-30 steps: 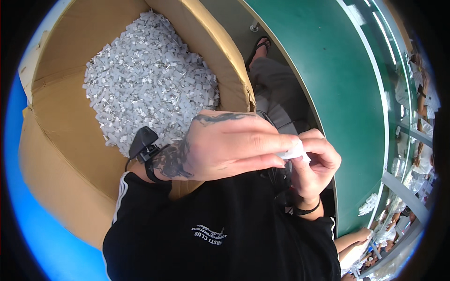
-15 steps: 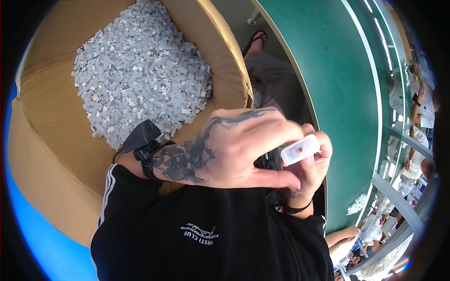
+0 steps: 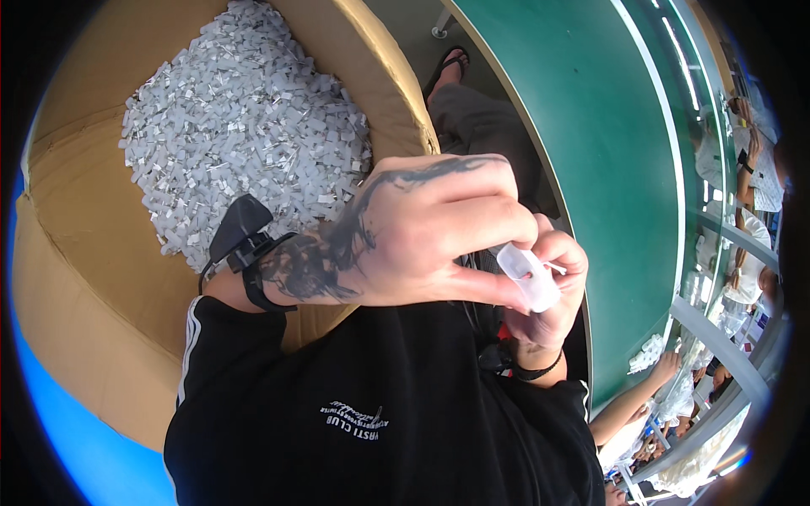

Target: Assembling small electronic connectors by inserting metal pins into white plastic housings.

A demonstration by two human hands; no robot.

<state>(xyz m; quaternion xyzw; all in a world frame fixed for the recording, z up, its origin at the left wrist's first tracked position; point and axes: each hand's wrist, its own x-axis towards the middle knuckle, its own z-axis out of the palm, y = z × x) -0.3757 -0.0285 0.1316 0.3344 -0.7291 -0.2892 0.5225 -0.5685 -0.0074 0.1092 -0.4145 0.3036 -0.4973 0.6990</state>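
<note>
My left hand [image 3: 439, 228], tattooed across its back, reaches over from the left and closes thumb and forefinger around a small translucent white plastic cap-like piece [image 3: 530, 277]. The piece is hollow with a rounded rim, and a tiny red spot shows in it. My right hand [image 3: 564, 316] is curled against the other side of the piece, its fingers bent and closed about it. A thin white sliver sticks out by the right fingers; whether it belongs to the piece I cannot tell. Part of the right hand is hidden behind the left.
A large cardboard box [image 3: 76, 278] on the left holds a heap of small whitish plastic pieces [image 3: 245, 126]. On the right runs a green-topped table [image 3: 607, 169]. White pieces [image 3: 646, 354] lie near its edge. Another person's arm [image 3: 637, 405] reaches in at lower right.
Both hands have shifted slightly up and left. The plastic piece has turned from lying sideways to a steeper tilt, its hollow end now facing up. The other person's arm has stretched further in.
</note>
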